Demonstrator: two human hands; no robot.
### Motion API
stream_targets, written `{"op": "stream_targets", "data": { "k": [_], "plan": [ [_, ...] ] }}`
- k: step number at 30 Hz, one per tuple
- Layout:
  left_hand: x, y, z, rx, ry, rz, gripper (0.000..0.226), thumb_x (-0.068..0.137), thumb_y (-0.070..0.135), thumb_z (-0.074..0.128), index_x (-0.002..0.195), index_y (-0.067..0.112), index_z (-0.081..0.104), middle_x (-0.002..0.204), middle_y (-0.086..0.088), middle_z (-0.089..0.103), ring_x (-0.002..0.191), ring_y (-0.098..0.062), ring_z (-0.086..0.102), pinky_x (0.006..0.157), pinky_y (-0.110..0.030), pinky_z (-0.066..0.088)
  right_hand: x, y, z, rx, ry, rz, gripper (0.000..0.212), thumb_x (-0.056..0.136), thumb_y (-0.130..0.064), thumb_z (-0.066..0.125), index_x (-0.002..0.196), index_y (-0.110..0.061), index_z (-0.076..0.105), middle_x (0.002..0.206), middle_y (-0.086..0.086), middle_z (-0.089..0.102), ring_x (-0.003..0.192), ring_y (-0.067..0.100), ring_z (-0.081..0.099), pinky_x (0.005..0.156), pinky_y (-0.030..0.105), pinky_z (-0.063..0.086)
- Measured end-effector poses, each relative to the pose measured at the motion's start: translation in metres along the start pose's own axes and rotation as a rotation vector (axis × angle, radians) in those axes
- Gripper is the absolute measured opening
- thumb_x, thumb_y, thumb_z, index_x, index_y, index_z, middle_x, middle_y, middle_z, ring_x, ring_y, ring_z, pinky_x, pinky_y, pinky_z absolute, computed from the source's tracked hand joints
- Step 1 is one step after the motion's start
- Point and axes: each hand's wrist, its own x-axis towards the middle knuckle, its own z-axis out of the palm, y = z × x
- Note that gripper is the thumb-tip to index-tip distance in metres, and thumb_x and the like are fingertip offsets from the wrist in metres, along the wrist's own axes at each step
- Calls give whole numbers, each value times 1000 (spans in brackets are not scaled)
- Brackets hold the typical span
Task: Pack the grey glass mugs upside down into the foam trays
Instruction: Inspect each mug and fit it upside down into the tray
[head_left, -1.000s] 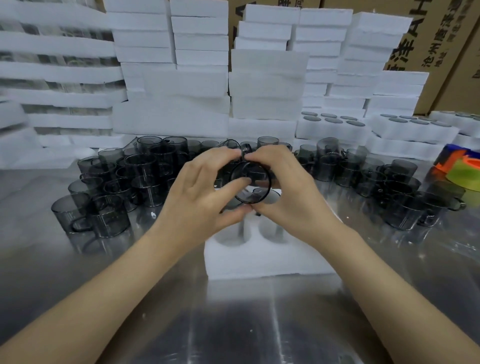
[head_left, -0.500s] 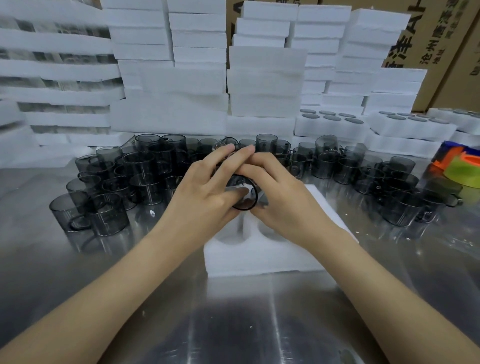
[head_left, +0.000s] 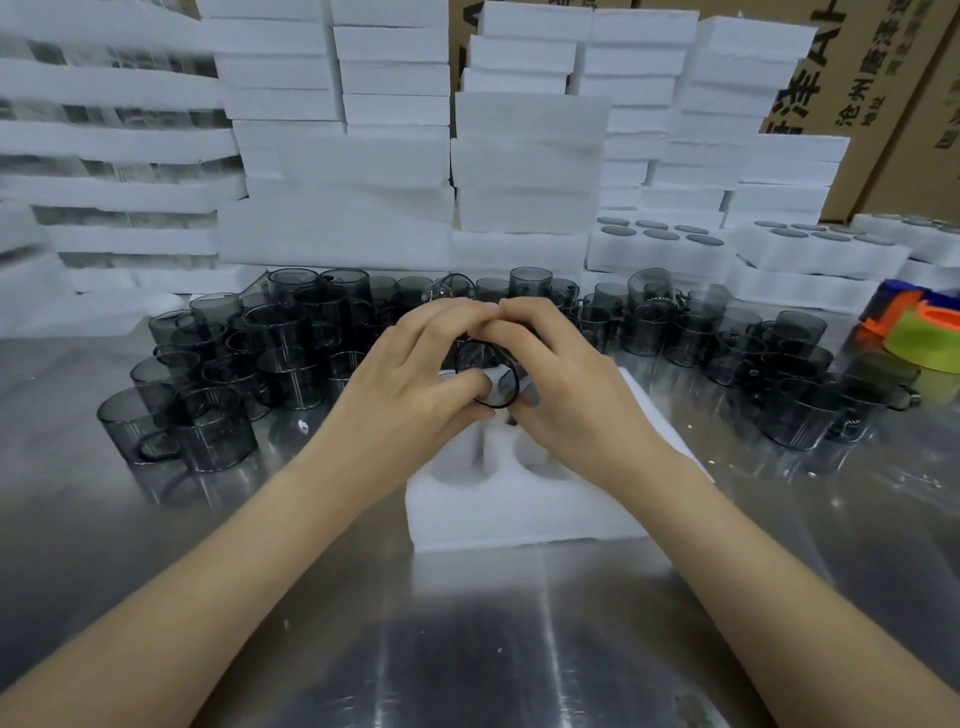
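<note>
Both hands grasp one grey mug (head_left: 487, 375) above the foam tray (head_left: 524, 512): left hand (head_left: 410, 395) and right hand (head_left: 563, 395) curled around it. Mug tipped, axis near horizontal, one round end toward camera.

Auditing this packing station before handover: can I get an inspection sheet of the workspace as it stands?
Surface: shiny steel table, a few white crumbs.
Job's things: grey glass mug held over white foam tray, whose two near pockets are empty; loose grey mugs crowd behind.
Clutter: orange, green and blue plastic object at right edge.
Hands: left hand and right hand both grip the mug.
Cables: nothing seen.
Surroundings: stacked white foam blocks, filled foam trays, cardboard boxes.
</note>
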Motion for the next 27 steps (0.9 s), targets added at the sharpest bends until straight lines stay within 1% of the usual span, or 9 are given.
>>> {"op": "stream_targets", "data": {
  "k": [3,5,7,11,15,18,21,24,27],
  "plan": [
    [2,-2,-2,53,113,6,20,92,19,66,78,5,67,135,-7,41,125,-28,42,91,-44,45,1,3,2,71,76,56,66,62,16,68,123,-7,58,128,7,51,118,23,52,72,41,55],
    [4,-7,-8,89,166,-94,20,92,17,63,78,4,66,130,-10,48,119,-28,42,86,-41,44,2,7,0,181,163,119,67,58,18,71,120,-5,58,122,6,54,116,18,52,92,26,47],
    [5,-13,-14,169,97,-247,16,88,12,66,76,2,65,126,-17,55,114,-31,42,77,-40,43,3,10,-4,294,252,212,63,63,14,72,119,-9,56,115,-6,55,108,8,54,92,14,40],
    [0,-15,-20,263,-147,-459,14,79,6,73,71,-2,67,110,-16,60,99,-36,56,51,-32,39,3,7,-5,405,315,317,59,72,4,74,121,-23,53,109,-25,54,98,-2,56,89,15,44],
    [0,-6,-22,340,-309,-668,35,94,34,56,80,4,67,98,-3,57,100,-23,51,53,-29,26,3,6,-4,412,345,308,59,74,0,74,121,-28,51,112,-24,54,98,-6,55,89,13,43],
    [3,-5,-24,343,-324,-719,44,94,48,48,85,9,65,96,0,58,95,-21,54,59,-31,34,3,5,-4,408,338,296,59,73,-1,76,120,-27,51,113,-21,54,101,-7,53,90,14,43],
    [5,-2,-21,-109,-102,-697,32,96,39,50,83,14,64,92,7,61,90,-12,56,72,-32,47,3,3,-7,430,287,223,61,69,-1,81,122,-15,53,118,-5,53,112,4,51,95,26,46],
    [11,9,-16,-766,82,-836,35,95,44,42,109,20,62,98,10,68,92,-1,64,86,-22,50,3,-2,-6,418,179,96,65,66,-3,85,124,-3,54,121,5,47,117,7,46,96,32,49],
    [13,16,-11,-1310,57,-855,47,93,44,42,121,13,60,115,-6,70,108,-18,66,92,-33,52,2,-5,-4,418,103,41,67,68,-9,86,126,-2,53,118,-3,47,114,8,47,98,25,45]
  ]
}}
